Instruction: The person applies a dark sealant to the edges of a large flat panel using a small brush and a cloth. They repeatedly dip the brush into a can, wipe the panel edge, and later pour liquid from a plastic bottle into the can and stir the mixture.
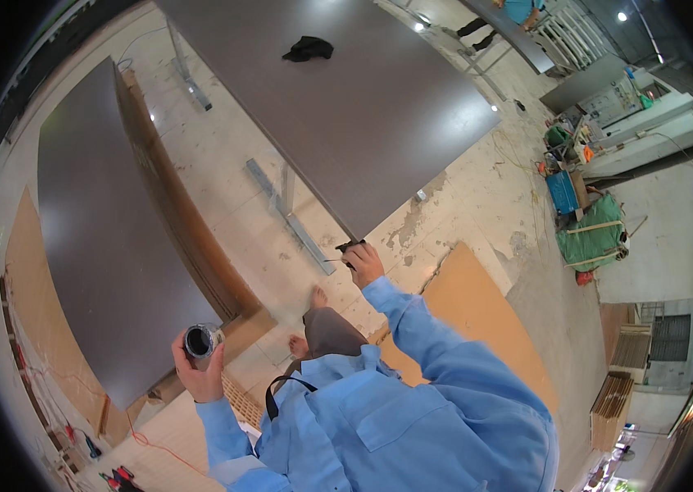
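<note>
My left hand (pixel 201 380) is closed around a small open jar (pixel 201 339), its mouth tilted up and dark stuff inside. The jar is beside the near end of a dark brown panel (pixel 109 221) on the left. In front of me, my right hand (pixel 365 267) is closed at the near corner of a second dark panel (pixel 363 123). Something black (pixel 350 246), perhaps a cloth, shows at its fingers, and a thin dark tip points left from them. What exactly they hold is too small to make out. A crumpled black cloth (pixel 309 48) lies on that second panel.
A metal support bar (pixel 289 215) stretches beneath the near edge of the raised panel. Tan sheet material (pixel 486 316) lies on the floor to my right. Farther right are a green wrapped bundle (pixel 596 234) and a blue box (pixel 561 192). Another person (pixel 518 10) stands at the back.
</note>
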The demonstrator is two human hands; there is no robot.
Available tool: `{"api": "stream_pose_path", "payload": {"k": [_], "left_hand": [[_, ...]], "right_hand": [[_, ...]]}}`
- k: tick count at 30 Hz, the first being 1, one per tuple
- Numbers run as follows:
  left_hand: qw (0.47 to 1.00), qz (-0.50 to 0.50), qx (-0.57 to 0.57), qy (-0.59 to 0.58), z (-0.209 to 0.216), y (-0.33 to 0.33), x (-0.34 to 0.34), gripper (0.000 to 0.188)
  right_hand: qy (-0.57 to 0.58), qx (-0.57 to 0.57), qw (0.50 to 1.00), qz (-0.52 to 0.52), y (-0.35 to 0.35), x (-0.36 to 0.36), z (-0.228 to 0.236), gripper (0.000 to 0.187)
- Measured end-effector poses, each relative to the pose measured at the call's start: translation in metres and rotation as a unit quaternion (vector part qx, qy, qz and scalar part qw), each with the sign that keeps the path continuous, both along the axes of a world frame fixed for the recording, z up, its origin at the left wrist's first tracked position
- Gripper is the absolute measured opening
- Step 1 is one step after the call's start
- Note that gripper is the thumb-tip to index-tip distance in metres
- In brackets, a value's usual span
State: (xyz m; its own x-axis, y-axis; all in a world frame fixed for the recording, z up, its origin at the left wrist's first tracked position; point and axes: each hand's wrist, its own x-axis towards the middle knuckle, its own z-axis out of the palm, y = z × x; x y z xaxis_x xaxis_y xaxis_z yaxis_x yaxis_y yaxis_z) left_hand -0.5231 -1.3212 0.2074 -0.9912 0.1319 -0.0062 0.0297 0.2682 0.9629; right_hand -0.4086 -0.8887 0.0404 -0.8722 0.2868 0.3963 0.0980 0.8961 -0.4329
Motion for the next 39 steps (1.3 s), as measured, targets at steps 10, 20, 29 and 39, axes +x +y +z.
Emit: {"api": "stream_pose_path", "payload": {"k": [10, 20, 29, 39], "left_hand": [[0.997, -0.074, -0.023, 0.022, 0.022, 0.079, -0.091, 0.063], [0.976, -0.206, -0.002, 0.067, 0.043, 0.212, -0.212, 0.063], [0.882, -0.463, 0.012, 0.093, 0.038, 0.339, -0.345, 0.066], [0.818, -0.571, -0.012, 0.071, 0.056, 0.423, -0.362, 0.066]], "right_hand": [[-0.028, -0.358, 0.709, -0.607, 0.047, 0.14, -0.128, 0.017], [0.242, -0.288, 0.694, -0.614, 0.211, 0.042, 0.017, 0.031], [0.287, -0.188, 0.652, -0.676, 0.202, -0.047, 0.073, 0.027], [0.243, -0.116, 0.702, -0.659, 0.383, -0.112, 0.067, 0.025]]}}
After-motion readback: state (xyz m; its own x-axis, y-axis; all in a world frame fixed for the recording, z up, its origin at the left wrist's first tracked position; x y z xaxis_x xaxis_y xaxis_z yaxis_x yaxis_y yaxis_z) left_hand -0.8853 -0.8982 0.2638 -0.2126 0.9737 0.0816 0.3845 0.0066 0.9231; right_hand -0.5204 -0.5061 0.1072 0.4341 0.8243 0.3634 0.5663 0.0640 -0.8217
